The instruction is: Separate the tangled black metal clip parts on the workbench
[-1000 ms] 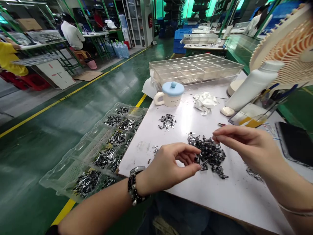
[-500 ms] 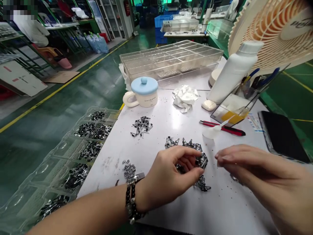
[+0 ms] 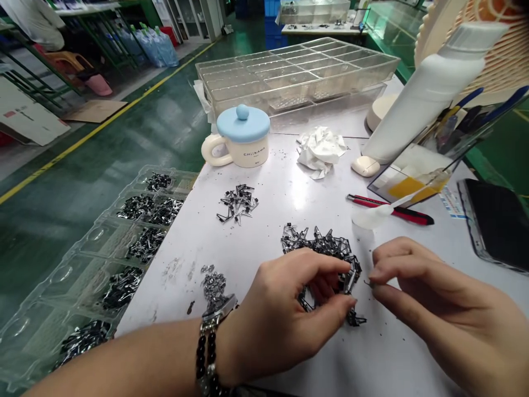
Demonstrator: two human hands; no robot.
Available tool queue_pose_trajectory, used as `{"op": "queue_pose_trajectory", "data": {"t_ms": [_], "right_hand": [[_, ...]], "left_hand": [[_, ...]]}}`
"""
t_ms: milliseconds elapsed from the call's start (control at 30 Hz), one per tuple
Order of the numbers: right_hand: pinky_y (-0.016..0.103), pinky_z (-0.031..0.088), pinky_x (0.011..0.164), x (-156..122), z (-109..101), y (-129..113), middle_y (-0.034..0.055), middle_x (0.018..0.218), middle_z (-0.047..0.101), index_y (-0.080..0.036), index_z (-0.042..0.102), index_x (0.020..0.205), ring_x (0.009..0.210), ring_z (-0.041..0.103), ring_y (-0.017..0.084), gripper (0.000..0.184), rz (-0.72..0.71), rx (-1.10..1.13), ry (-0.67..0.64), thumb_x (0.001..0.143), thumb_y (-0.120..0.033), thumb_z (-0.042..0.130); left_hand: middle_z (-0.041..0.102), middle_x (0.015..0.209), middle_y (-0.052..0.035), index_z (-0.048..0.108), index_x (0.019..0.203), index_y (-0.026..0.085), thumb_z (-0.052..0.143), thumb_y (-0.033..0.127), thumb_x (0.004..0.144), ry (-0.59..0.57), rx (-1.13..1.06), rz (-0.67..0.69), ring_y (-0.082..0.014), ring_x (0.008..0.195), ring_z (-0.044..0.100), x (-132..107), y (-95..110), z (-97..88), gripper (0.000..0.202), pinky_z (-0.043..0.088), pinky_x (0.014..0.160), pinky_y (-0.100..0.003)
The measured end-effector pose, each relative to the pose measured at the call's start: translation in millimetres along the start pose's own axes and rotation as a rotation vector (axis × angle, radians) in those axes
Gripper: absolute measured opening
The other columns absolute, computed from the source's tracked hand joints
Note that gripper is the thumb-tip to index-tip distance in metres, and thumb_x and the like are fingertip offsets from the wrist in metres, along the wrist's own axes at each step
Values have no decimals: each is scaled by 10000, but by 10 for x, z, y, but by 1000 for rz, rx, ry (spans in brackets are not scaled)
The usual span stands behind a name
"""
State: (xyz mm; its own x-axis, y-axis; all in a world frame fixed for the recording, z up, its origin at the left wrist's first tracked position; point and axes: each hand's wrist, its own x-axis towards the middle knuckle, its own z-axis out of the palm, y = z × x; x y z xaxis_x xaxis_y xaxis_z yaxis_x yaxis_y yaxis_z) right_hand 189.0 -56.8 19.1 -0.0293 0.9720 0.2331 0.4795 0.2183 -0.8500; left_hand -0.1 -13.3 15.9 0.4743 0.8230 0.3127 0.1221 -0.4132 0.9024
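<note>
A heap of small black and silver metal parts (image 3: 320,245) lies on the white table (image 3: 273,220) in front of me. My left hand (image 3: 285,314), with a bead bracelet at the wrist, rests over the near side of the heap and pinches one small metal part (image 3: 351,278) between thumb and forefinger. My right hand (image 3: 430,306) is closed in a pinch just to the right of that part, on something too small to make out. A smaller pile of the same parts (image 3: 238,201) lies further back, and a tiny pile (image 3: 214,284) sits by my left wrist.
A clear compartment tray (image 3: 99,253) holding several lots of parts hangs off the table's left edge. Behind stand a lidded mug (image 3: 242,138), crumpled tissue (image 3: 321,149), empty clear trays (image 3: 297,74), a white bottle (image 3: 425,91), a red pen (image 3: 390,208), a plastic spoon (image 3: 372,216) and a phone (image 3: 496,220).
My view has tilted down and closer to the table. Both hands have come together at the near edge of the heap, and my left hand now pinches one part.
</note>
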Motion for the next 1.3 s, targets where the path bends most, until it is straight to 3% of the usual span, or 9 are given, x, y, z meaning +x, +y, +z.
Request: {"op": "queue_pose_trajectory", "data": {"t_ms": [500,800,1300], "right_hand": [[206,475,612,51,85,-3,-19,737,534,-321,635,812,708,563,96,28,59,15,-54,810,-348,640],[233,447,596,56,102,-17,-15,727,545,-298,636,789,701,564,104,53,84,33,-48,805,-347,647],[161,446,666,41,81,-12,-53,771,528,-325,598,826,764,545,56,31,106,29,-127,825,-333,629]], "left_hand": [[662,773,-31,617,985,80,686,97,767,-8,93,96,-74,671,622,-19,-7,5,229,535,654,-149],[657,758,-31,618,997,83,688,81,753,4,93,140,-82,658,616,-10,-20,15,253,536,626,-161],[673,764,-54,633,933,38,704,85,740,8,115,168,-83,653,601,-12,-9,10,211,519,626,-165]]}}
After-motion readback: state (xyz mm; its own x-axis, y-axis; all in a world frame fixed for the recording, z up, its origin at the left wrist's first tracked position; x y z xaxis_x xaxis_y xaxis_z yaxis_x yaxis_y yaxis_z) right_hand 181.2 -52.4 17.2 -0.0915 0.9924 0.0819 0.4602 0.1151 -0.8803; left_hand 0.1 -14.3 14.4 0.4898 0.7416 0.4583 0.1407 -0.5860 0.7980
